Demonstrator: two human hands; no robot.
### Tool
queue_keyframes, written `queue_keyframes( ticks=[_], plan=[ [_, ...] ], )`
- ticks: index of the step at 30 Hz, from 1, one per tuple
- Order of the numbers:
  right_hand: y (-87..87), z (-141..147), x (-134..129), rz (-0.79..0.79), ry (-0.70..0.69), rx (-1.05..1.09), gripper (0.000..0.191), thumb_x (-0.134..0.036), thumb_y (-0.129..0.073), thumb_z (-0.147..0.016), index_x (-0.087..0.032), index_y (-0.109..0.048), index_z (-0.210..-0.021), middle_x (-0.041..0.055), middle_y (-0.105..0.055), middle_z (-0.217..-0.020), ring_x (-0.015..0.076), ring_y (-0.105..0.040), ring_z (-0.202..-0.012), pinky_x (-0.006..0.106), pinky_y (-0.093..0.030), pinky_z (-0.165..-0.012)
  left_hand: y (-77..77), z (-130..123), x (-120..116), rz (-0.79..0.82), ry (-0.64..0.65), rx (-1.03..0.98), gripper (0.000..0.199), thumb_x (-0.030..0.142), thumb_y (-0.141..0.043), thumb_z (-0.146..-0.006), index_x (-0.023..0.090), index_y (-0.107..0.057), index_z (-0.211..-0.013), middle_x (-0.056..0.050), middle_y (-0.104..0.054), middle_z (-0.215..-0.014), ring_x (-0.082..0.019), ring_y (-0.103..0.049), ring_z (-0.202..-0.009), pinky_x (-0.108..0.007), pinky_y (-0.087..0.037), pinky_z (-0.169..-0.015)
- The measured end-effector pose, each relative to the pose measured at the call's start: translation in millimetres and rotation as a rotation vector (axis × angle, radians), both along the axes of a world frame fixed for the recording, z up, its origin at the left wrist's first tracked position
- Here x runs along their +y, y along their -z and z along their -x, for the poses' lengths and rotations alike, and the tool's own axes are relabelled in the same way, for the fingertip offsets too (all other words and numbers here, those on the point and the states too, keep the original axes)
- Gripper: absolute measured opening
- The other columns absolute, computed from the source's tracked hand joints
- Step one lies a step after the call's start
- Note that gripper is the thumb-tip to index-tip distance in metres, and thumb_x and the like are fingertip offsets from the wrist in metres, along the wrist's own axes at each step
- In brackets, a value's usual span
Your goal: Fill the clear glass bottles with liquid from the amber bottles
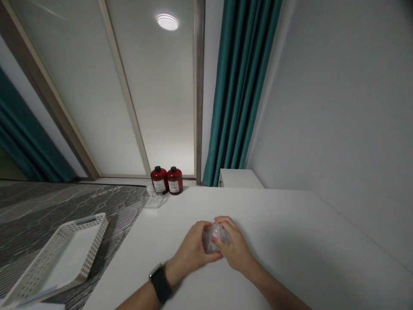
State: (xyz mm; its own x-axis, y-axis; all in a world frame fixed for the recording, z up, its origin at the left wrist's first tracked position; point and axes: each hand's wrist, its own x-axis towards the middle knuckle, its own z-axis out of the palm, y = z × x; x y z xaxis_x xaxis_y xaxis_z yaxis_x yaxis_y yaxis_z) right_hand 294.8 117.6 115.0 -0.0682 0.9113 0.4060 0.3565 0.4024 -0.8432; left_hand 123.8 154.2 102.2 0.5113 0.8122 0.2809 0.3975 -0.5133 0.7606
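Over the white table point(258, 215), both my hands meet around a small clear plastic object point(209, 243) with a rounded knob-like top. Its exact kind is hard to make out. My left hand point(195, 245), with a dark watch on the wrist, curls around the object's left side, thumb at the near edge. From the right, my right hand point(237, 247) grips the top, its fingers over the far side and its thumb across the front. Fingers cover much of the object. A similar-looking clear plastic piece point(152, 201) sits at the table's far left corner.
Two dark red bottles point(174, 181) with black caps and white labels stand at the far left corner. A white perforated basket point(93, 249) is lower left, beyond the table's edge. Behind are a white cabinet point(240, 178), a teal curtain point(241, 94) and frosted door panels point(161, 107).
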Motion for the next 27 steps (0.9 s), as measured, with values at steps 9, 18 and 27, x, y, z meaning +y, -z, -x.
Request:
queue_keyframes(
  ticks=[9,18,27],
  plan=[
    [-0.4,-7.6,2.2,0.042,-0.056,-0.016,0.03,-0.023,-0.062,-0.081,-0.021,-0.059,-0.111,0.0068,-0.058,-0.108,0.0235,-0.059,-0.1,0.037,-0.048,-0.089,-8.3,8.5,0.1,0.095,0.06,0.047,0.064,0.021,-0.087,-0.063,0.02,-0.054,-0.118,-0.009,-0.064,-0.116,-0.03,-0.059,-0.106,-0.042,-0.047,-0.093],
    [-5.1,-25.3,-5.5,-0.067,-0.072,-0.09,0.043,-0.011,-0.055,-0.077,-0.023,-0.054,-0.118,0.0059,-0.054,-0.108,0.0236,-0.054,-0.105,0.04,-0.045,-0.096,-5.2,7.7,-0.3,0.115,0.053,0.018,0.07,0.02,-0.087,-0.061,0.02,-0.052,-0.122,-0.009,-0.063,-0.117,-0.029,-0.058,-0.105,-0.04,-0.045,-0.093],
    [4.0,3.5,-13.8,0.118,0.006,0.097,0.081,-0.014,-0.064,-0.069,-0.025,-0.036,-0.145,0.0069,-0.057,-0.12,0.0254,-0.057,-0.114,0.043,-0.041,-0.106,0.8,7.0,0.5,0.07,0.063,-0.002,0.05,0.025,-0.082,-0.068,0.02,-0.054,-0.109,-0.007,-0.064,-0.108,-0.026,-0.059,-0.095,-0.036,-0.046,-0.085]
  ],
)
